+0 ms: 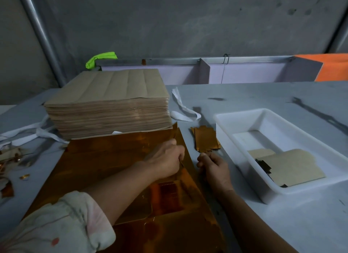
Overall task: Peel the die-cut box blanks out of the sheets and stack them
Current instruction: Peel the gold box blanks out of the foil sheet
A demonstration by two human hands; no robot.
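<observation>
I am reading the grey table point(263, 94) as the work surface. The tall stack of sheets point(107, 102) is sitting brown side up at its far left, probably as the supply, within reach of both arms. The foil sheet point(105, 158) is lying gold side up just in front of the stack, directly under the person, so its die-cut lines are facing the fingers. The white tray point(222, 124) is standing to the right and is holding a few brown-faced blanks point(293, 168). A small pile of gold blanks point(205, 139) is lying between sheet and tray, likely the stack in progress. The left hand point(165, 158) is curling its fingers onto the foil sheet's right edge and appears to be gripping it for peeling. The right hand point(214, 166) is resting just beside that edge with its fingers curled; I cannot tell whether it is pinching anything. The left forearm is covering much of the sheet, the frame is cutting off its near end, and the dark item in the tray is unclear.
</observation>
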